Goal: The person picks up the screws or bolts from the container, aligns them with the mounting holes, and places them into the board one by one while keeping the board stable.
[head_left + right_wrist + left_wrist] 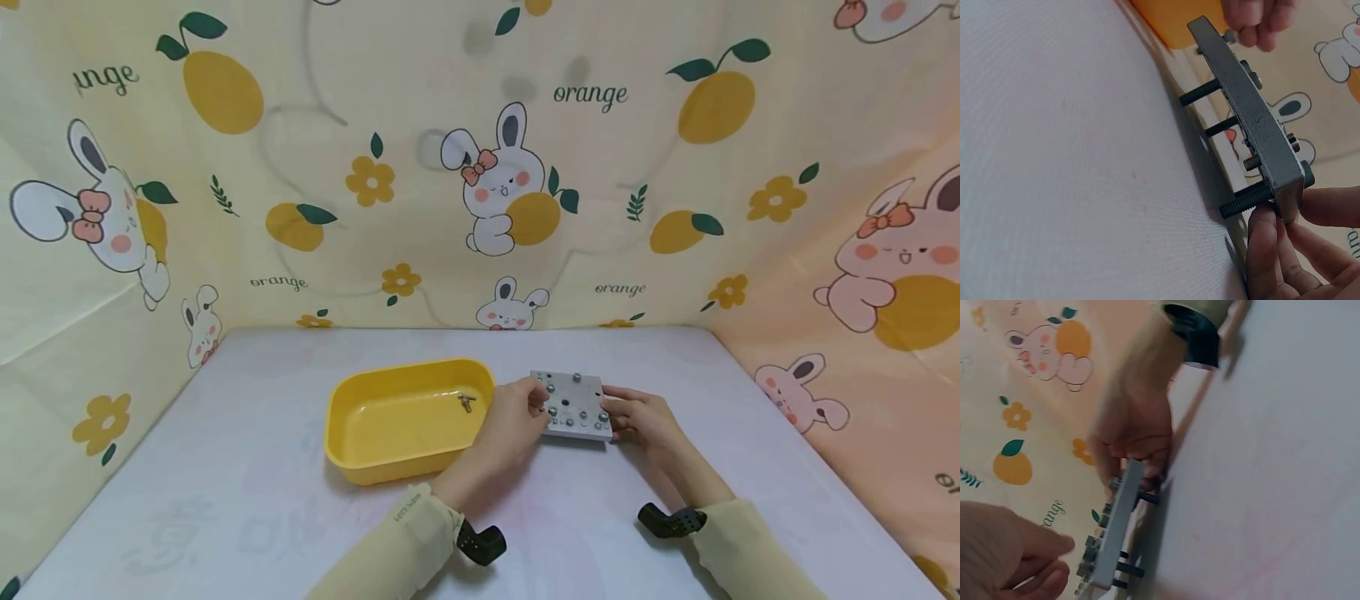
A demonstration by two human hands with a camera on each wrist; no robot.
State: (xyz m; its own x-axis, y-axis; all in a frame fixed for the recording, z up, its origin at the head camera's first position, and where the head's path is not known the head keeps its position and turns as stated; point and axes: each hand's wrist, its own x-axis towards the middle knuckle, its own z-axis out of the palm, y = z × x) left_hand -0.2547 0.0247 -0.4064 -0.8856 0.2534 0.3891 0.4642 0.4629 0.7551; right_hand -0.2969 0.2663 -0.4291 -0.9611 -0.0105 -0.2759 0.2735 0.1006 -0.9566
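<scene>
A grey metal plate (566, 404) with several bolts through it is held tilted close over the white table. My right hand (647, 421) grips its right edge, thumb and fingers on opposite faces, as the right wrist view shows. Threaded bolt shanks (1244, 200) stick out below the plate. My left hand (513, 421) hovers at the plate's left side, fingers bent and fingertips close to a bolt (1229, 35); I cannot tell whether they pinch anything. In the left wrist view, thumb and index fingertips (1063, 544) point at the bolt heads (1090, 549).
A yellow tray (352, 472) stands left of the plate, just beyond my left hand. Inside it, toward the right end, lie a few small bolts (467, 402). Patterned cloth walls (420, 250) enclose the white table (247, 467) at the back and sides.
</scene>
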